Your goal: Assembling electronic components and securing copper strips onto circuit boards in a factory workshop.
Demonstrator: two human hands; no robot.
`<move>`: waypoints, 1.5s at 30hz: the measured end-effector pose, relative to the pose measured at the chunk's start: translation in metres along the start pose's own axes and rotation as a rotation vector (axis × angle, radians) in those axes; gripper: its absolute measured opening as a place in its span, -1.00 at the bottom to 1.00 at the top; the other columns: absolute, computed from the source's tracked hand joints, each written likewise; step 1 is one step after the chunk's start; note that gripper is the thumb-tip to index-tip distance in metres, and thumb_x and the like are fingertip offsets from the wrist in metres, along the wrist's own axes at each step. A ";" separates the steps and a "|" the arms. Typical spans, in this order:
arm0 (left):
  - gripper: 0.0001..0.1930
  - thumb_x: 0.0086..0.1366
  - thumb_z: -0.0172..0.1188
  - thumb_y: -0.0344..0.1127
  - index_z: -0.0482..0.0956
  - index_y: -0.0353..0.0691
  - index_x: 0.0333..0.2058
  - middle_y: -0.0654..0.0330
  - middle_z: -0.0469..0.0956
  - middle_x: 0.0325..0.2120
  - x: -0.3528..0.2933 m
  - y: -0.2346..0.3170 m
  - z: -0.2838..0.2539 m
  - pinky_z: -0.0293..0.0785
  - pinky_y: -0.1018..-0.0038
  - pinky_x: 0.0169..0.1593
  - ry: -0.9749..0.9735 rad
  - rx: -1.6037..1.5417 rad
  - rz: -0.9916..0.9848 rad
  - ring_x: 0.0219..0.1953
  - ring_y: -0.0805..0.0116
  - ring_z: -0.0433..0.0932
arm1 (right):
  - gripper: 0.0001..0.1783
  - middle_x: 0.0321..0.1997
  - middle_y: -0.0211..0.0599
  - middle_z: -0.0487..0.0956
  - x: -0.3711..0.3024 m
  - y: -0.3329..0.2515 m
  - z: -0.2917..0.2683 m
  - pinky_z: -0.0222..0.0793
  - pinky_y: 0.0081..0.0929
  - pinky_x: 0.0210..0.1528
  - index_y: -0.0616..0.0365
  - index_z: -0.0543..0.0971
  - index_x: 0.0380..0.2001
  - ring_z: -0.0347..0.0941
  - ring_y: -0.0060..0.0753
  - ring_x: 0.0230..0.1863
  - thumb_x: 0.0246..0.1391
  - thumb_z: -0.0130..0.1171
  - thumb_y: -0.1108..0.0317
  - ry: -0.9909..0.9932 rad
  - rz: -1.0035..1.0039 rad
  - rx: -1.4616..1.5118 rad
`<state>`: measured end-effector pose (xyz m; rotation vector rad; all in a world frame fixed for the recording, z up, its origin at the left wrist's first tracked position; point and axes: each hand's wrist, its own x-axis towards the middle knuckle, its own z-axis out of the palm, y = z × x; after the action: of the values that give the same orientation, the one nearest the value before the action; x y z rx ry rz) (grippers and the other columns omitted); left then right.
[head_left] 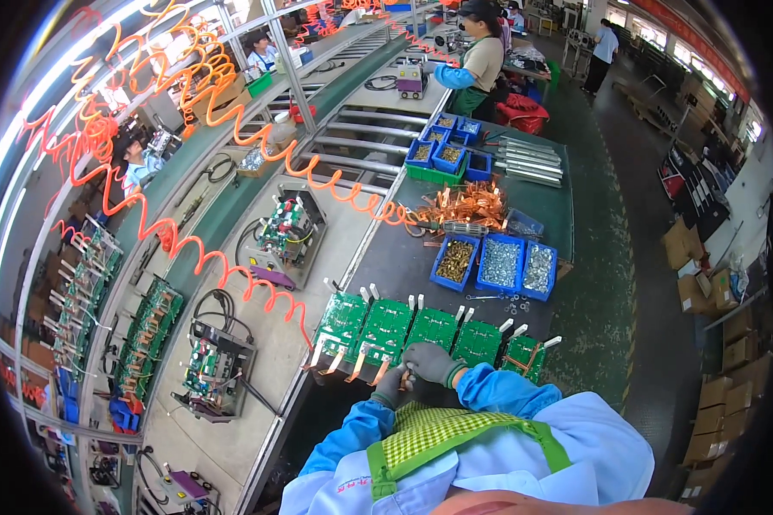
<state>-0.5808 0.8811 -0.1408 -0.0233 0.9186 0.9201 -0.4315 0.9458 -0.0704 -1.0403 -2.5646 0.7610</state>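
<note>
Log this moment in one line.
left hand: gloved, near green boards; right hand: gloved, beside left; green boards: in row; copper pieces: heaped beyond

- Your left glove [389, 388] and right glove [433, 363]: grey
- Your sleeve covers [508, 391]: bright blue
- Your apron [438, 435]: yellow-and-green checks, plain green edging [383, 477]
- Your circuit boards [432, 329]: green, with white posts [552, 342] and copper-coloured strips [358, 366]
- Coiled hose [167, 238]: orange-red
</note>
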 end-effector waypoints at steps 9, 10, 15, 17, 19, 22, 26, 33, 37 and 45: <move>-0.80 0.29 -0.05 -0.19 0.42 -0.18 -0.26 0.27 0.45 -0.48 0.004 0.003 -0.005 0.31 0.67 -0.58 0.002 0.020 -0.011 -0.50 0.44 0.42 | -0.84 -0.32 -0.20 0.46 0.000 -0.001 0.004 0.35 -0.26 -0.24 0.07 0.52 -0.38 0.42 -0.11 -0.26 -0.09 0.05 0.35 0.021 -0.001 -0.007; -0.80 0.30 -0.06 -0.19 0.42 -0.18 -0.26 0.26 0.45 -0.47 0.004 0.003 -0.004 0.32 0.66 -0.58 -0.009 0.031 -0.016 -0.49 0.44 0.41 | -0.84 -0.31 -0.19 0.46 -0.001 0.001 0.007 0.35 -0.26 -0.24 0.07 0.52 -0.38 0.42 -0.11 -0.26 -0.09 0.05 0.35 0.020 -0.002 -0.011; -0.78 0.29 -0.05 -0.15 0.42 -0.16 -0.26 0.25 0.45 -0.45 0.001 -0.003 -0.004 0.34 0.65 -0.59 0.007 -0.038 0.023 -0.51 0.42 0.41 | -0.83 -0.30 -0.19 0.43 -0.004 0.001 0.012 0.35 -0.28 -0.22 0.05 0.53 -0.39 0.40 -0.10 -0.24 -0.16 0.08 0.41 0.140 0.060 0.094; -0.78 0.29 -0.05 -0.15 0.42 -0.16 -0.26 0.25 0.45 -0.45 0.004 -0.004 -0.007 0.34 0.65 -0.59 -0.007 -0.053 0.035 -0.50 0.42 0.41 | -0.83 -0.30 -0.19 0.43 -0.001 0.000 0.017 0.35 -0.28 -0.22 0.05 0.53 -0.40 0.40 -0.10 -0.24 -0.17 0.09 0.41 0.136 0.084 0.049; -0.78 0.29 -0.05 -0.14 0.42 -0.15 -0.27 0.25 0.46 -0.45 0.003 -0.006 -0.007 0.34 0.65 -0.59 -0.016 -0.080 0.054 -0.50 0.41 0.41 | -0.84 -0.30 -0.20 0.42 -0.001 -0.005 0.016 0.35 -0.28 -0.22 0.06 0.53 -0.41 0.39 -0.10 -0.23 -0.18 0.10 0.42 0.122 0.099 0.004; -0.78 0.29 -0.04 -0.13 0.40 -0.15 -0.27 0.28 0.44 -0.45 0.002 -0.005 0.005 0.28 0.66 -0.61 0.019 -0.094 0.023 -0.51 0.41 0.38 | -0.85 -0.31 -0.22 0.42 -0.002 -0.006 0.015 0.36 -0.29 -0.23 0.05 0.53 -0.42 0.39 -0.12 -0.24 -0.18 0.11 0.38 0.124 0.170 -0.028; -0.75 0.30 -0.06 -0.11 0.41 -0.17 -0.26 0.29 0.46 -0.44 0.008 -0.009 -0.006 0.28 0.69 -0.61 0.014 -0.114 0.027 -0.50 0.45 0.40 | -0.85 -0.30 -0.24 0.43 -0.001 -0.004 0.013 0.36 -0.30 -0.23 0.05 0.54 -0.41 0.39 -0.13 -0.25 -0.16 0.10 0.38 0.132 0.007 0.028; -0.77 0.30 -0.06 -0.12 0.44 -0.14 -0.32 0.35 0.45 -0.51 0.000 -0.009 0.005 0.25 0.70 -0.61 0.031 -0.075 0.072 -0.55 0.53 0.39 | -0.84 -0.32 -0.24 0.44 -0.001 -0.003 0.014 0.35 -0.31 -0.21 0.05 0.56 -0.40 0.39 -0.14 -0.25 -0.13 0.08 0.38 0.134 0.024 0.059; -0.76 0.31 -0.08 -0.12 0.44 -0.14 -0.32 0.35 0.45 -0.51 0.000 -0.010 0.005 0.25 0.70 -0.63 0.016 -0.078 0.070 -0.57 0.53 0.39 | -0.85 -0.33 -0.23 0.44 -0.002 0.000 0.019 0.35 -0.30 -0.22 0.04 0.55 -0.40 0.39 -0.14 -0.26 -0.13 0.08 0.38 0.187 -0.030 0.047; -0.78 0.31 -0.09 -0.13 0.40 -0.15 -0.30 0.30 0.45 -0.51 0.000 -0.006 0.008 0.27 0.69 -0.64 0.035 -0.057 0.076 -0.57 0.50 0.39 | -0.88 -0.35 -0.24 0.44 0.000 0.001 0.013 0.35 -0.29 -0.24 0.04 0.54 -0.44 0.39 -0.14 -0.28 -0.13 0.10 0.34 0.163 -0.038 0.088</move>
<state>-0.5715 0.8806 -0.1375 -0.0540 0.9300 1.0191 -0.4369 0.9419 -0.0818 -0.9815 -2.3847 0.7398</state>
